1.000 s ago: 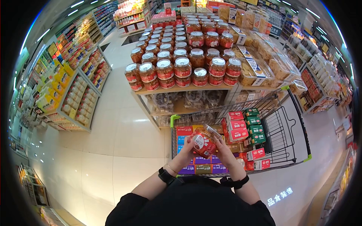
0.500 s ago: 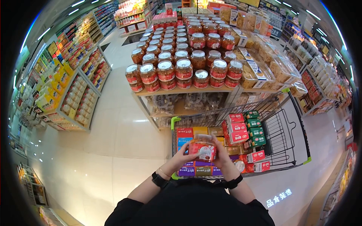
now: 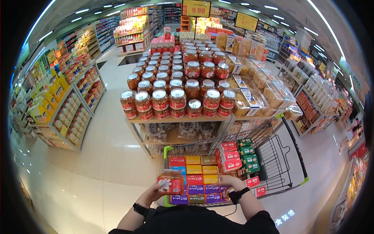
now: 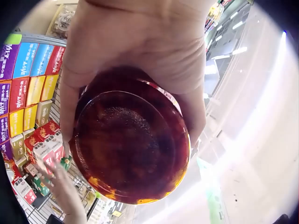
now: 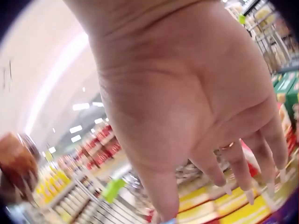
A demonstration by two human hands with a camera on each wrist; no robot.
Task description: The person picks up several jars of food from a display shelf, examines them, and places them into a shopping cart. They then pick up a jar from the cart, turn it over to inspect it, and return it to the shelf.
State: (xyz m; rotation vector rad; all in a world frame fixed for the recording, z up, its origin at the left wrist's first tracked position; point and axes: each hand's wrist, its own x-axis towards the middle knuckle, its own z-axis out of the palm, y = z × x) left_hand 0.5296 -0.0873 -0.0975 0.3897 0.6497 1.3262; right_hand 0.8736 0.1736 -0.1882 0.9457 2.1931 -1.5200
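My left hand (image 3: pixel 151 194) grips a clear jar (image 3: pixel 170 182) with a red label and dark reddish contents, above the cart's near-left corner. From the left wrist, the jar's round base (image 4: pixel 131 144) faces the camera, with thumb and fingers curled round its sides. Away from the jar, my right hand (image 3: pixel 231 181) hangs over the cart with its fingers spread and nothing in them. Its bare palm (image 5: pixel 187 88) fills much of the right wrist view. Beneath both hands lie rows of purple, yellow, red and blue boxes (image 3: pixel 194 179).
The wire shopping cart (image 3: pixel 167 149) also holds stacked red-and-white boxes (image 3: pixel 232 160) and green boxes (image 3: pixel 250 159). Beyond it stands a display table (image 3: pixel 175 119) with rows of similar jars (image 3: pixel 159 99) and clear packs of snacks (image 3: pixel 243 105). Stocked shelves (image 3: pixel 62 117) line the left.
The jar was turned upright between both hands. My right hand then let go, and my left hand carried the jar leftward. The head view has tilted up.
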